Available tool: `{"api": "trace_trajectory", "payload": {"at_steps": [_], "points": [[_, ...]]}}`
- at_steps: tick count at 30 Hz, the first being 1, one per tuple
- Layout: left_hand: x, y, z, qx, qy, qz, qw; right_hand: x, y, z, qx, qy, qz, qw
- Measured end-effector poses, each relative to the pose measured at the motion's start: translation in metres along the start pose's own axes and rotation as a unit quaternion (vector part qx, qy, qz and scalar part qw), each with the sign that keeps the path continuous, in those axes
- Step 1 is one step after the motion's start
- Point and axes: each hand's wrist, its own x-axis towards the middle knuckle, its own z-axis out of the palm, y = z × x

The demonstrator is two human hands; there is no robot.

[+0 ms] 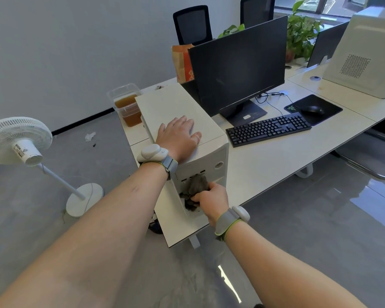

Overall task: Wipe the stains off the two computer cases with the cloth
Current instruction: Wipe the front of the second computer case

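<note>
Head view: near computer case [182, 112] sits at the left end of the desk [276, 161], front panel at the near edge. Left hand [179, 135] lies flat on its top, fingers straight, gripping nothing, just bracing. Right hand [211, 200] is clenched round the dark grey cloth [196, 187], pressing it against the front panel below the port row.

Second computer case [365, 54] stands on the adjoining desk at the far right, well apart from both hands, untouched right now. I can't tell from here whether it carries stains.

Progress, my read: mid-wipe on the first case's front. Its top looks clean where visible, but the panel under the cloth is hidden, so no call on stains there. Left: finish this front, check the sides, then do the second case. Roughly under half done.
</note>
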Motion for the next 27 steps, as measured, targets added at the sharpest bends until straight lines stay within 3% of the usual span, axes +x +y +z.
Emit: {"api": "trace_trajectory", "payload": {"at_steps": [2, 5, 10, 14, 17, 22, 24, 27], "points": [[-0.001, 0.000, 0.000, -0.002, -0.003, -0.002, 1.000, -0.003, -0.001, 0.002, 0.004, 0.007, -0.005, 1.000], [0.000, 0.000, 0.001, -0.001, 0.000, -0.003, 1.000, -0.010, -0.003, 0.004, -0.038, 0.003, -0.093, 0.995], [0.000, 0.000, 0.000, -0.003, -0.004, -0.003, 1.000, -0.002, -0.002, 0.008, -0.093, -0.002, -0.027, 0.995], [0.000, 0.000, -0.001, -0.005, -0.004, -0.002, 1.000, -0.005, 0.003, 0.007, -0.134, -0.047, -0.113, 0.983], [0.000, 0.000, -0.001, -0.007, -0.004, -0.003, 1.000, 0.006, 0.008, -0.005, -0.116, 0.010, -0.021, 0.993], [0.000, 0.000, -0.001, -0.003, -0.003, 0.000, 1.000, 0.013, 0.010, -0.025, -0.012, 0.185, -0.052, 0.981], [0.000, 0.001, -0.001, -0.003, -0.001, 0.002, 1.000, 0.019, 0.009, -0.026, 0.006, 0.206, -0.053, 0.977], [0.001, 0.000, -0.002, -0.003, -0.003, -0.003, 1.000, 0.017, 0.017, -0.023, -0.092, 0.162, -0.081, 0.979]]}}
